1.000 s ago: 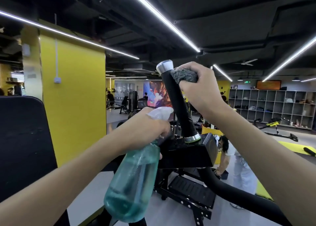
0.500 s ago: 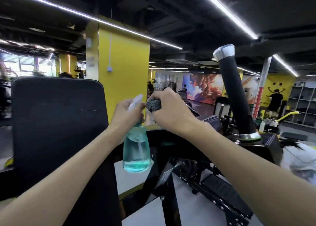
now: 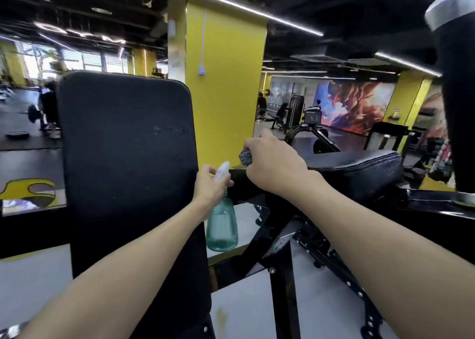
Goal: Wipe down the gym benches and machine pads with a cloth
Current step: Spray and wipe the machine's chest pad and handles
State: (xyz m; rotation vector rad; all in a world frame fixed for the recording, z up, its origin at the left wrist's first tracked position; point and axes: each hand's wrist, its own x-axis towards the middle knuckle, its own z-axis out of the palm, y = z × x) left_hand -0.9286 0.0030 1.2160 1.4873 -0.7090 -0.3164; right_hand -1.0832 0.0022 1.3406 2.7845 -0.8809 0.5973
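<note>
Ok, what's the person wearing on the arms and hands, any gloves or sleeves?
No gloves: the left hand and right hand are uncovered, with no watch or bands at the wrists. No sleeves show up to the frame edge. A black-and-white patterned scrap at the lower left corner may be clothing.

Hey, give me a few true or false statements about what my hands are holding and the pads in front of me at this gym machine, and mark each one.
1. The left hand holds a spray bottle with teal liquid in it. True.
2. The right hand is empty. False: it grips a bunched grey cloth.
3. The cloth lies spread flat across the upright back pad. False: it is balled up in the right hand, to the right of that pad.
4. A yellow pillar stands behind the back pad. True.
</note>
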